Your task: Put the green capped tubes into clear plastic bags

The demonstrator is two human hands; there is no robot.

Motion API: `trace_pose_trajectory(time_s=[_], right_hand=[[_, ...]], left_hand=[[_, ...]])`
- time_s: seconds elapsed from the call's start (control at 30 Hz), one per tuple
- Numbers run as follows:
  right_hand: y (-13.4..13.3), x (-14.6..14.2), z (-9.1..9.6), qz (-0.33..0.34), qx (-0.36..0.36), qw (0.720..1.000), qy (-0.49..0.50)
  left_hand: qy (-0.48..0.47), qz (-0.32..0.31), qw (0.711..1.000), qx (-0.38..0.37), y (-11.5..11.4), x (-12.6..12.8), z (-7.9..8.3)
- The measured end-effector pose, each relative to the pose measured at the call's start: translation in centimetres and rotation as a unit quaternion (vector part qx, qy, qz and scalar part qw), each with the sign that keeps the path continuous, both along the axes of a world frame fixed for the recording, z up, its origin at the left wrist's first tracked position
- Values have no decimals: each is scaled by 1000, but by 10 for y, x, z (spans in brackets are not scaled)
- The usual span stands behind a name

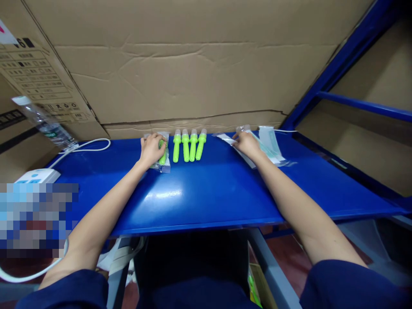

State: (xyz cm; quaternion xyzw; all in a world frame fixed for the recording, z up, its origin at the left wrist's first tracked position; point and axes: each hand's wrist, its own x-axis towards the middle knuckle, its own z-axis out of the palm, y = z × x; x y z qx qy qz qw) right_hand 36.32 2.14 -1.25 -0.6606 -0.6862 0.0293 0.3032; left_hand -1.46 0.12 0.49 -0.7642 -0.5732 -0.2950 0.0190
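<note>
My left hand [150, 150] lies over a clear plastic bag with a bright green stick [162, 153] in it, its fingers curled round the top and side. Just right of it, several green sticks [186, 146] with translucent caps lie in a row, caps towards the back. Farther right, my right hand [247, 145] is on a group of flat clear plastic bags [272, 146], fingers bent together at the edge of one bag. Its fingertips are partly hidden.
The blue table [199, 193] ends at a cardboard wall [199, 81]. A plastic bottle [48, 124] leans at the left, near a white cable [93, 146] and a power strip [40, 176]. A blue metal frame [337, 60] bounds the right side.
</note>
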Motion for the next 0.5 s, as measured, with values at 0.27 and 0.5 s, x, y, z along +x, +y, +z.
trace_pose_trajectory(time_s=[0.27,0.5], right_hand=[[-23,-59,22,64,73,991,90],[-59,-111,17,274,140,952,7]], left_hand=[[-93,-116,989,6,-8,16,9],[-298,-246,912,-139,-9,30,9]])
